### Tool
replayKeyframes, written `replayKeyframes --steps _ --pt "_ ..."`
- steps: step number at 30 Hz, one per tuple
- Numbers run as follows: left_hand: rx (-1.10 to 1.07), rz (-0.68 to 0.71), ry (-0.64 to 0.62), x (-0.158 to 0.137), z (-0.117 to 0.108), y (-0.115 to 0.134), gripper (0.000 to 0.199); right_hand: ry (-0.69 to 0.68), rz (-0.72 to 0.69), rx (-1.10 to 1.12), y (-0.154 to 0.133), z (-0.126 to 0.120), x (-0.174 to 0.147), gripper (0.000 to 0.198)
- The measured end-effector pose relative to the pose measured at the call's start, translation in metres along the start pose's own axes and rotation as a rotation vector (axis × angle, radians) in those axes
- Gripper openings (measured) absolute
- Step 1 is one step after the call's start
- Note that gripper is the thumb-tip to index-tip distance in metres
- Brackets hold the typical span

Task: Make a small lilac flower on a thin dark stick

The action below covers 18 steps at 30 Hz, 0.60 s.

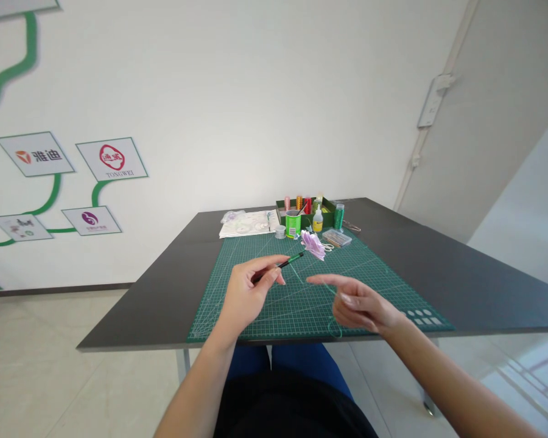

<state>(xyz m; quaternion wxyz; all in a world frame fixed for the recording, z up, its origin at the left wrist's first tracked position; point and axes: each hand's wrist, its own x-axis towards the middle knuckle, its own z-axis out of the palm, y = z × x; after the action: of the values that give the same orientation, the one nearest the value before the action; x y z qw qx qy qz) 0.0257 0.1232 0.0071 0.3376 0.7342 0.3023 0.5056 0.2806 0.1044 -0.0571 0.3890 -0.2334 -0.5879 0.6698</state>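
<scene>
My left hand (251, 283) pinches a thin dark stick (284, 263) between thumb and fingers. Green thread (296, 273) is wound around the stick near its far end. From there the thread runs across to my right hand (356, 302), whose index finger points left while the thumb and other fingers are curled closed on it. A loose loop of the same thread hangs below the right hand. Just beyond the stick's tip is a lilac flower (313, 244); whether the two are joined I cannot tell.
A green cutting mat (265, 316) covers the middle of the dark table (164, 298). Toward the back stand a green can (293, 226), a glue bottle (318, 220), a green thread spool (338, 216) and a box of spools (329, 218). White sheets (244, 225), scissors (328, 247) and a clear case (338, 237) lie nearby.
</scene>
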Motion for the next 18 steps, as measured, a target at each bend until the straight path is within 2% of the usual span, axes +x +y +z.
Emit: replayKeyframes --steps 3,6,8,9,11,12,13,15,18 --pt "-0.036 -0.034 -0.012 0.0 -0.001 -0.002 0.026 0.311 -0.139 0.04 0.012 -0.009 0.001 0.075" --pt "-0.038 -0.056 0.0 0.001 -0.003 -0.005 0.028 0.547 -0.091 -0.113 0.015 -0.035 0.005 0.072" --pt "-0.037 -0.061 0.015 0.001 -0.005 -0.007 0.029 0.713 0.001 -0.393 0.014 -0.054 0.006 0.065" --pt "-0.033 -0.061 0.021 0.001 -0.006 -0.008 0.029 0.833 -0.004 -0.578 0.012 -0.06 0.006 0.059" --pt "-0.02 -0.052 0.03 0.001 -0.007 -0.008 0.028 1.014 -0.099 -0.907 0.008 -0.059 0.007 0.044" --pt "-0.012 -0.045 0.033 0.001 -0.007 -0.007 0.028 1.051 -0.169 -1.01 0.005 -0.051 0.008 0.039" --pt "-0.003 -0.038 0.034 0.001 -0.006 -0.006 0.027 0.998 -0.217 -1.039 0.001 -0.038 0.009 0.036" --pt "0.013 -0.027 0.032 0.0 -0.003 -0.003 0.027 0.841 -0.258 -0.94 -0.006 -0.003 0.013 0.04" --pt "0.064 0.001 0.025 -0.001 0.0 0.003 0.027 0.5 -0.262 -0.588 -0.013 0.048 0.02 0.06"
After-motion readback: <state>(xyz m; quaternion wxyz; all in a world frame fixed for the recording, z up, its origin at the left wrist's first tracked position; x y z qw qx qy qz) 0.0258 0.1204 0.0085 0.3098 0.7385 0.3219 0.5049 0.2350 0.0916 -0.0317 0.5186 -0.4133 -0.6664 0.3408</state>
